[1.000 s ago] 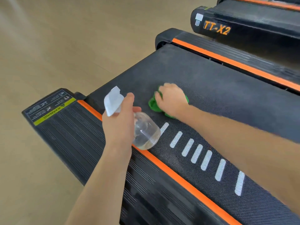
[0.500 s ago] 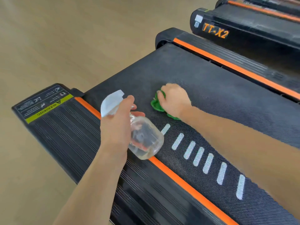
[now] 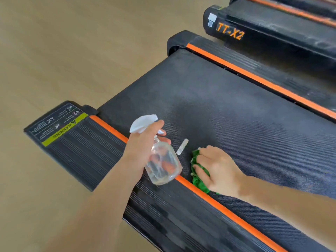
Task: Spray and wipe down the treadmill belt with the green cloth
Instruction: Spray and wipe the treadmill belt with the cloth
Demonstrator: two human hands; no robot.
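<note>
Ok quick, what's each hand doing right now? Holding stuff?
Left hand: closed around the spray bottle, held above the treadmill's edge.
Right hand: fingers curled over the green cloth, pressing it on the treadmill belt.

You are looking down at a pale wood-grain floor [image 3: 63, 51] that fills the nine-to-twelve o'clock side and lies evenly lit, while at one o'clock a second treadmill [image 3: 272, 28] marked "TT-X2" in orange stands parallel beside yours.
</note>
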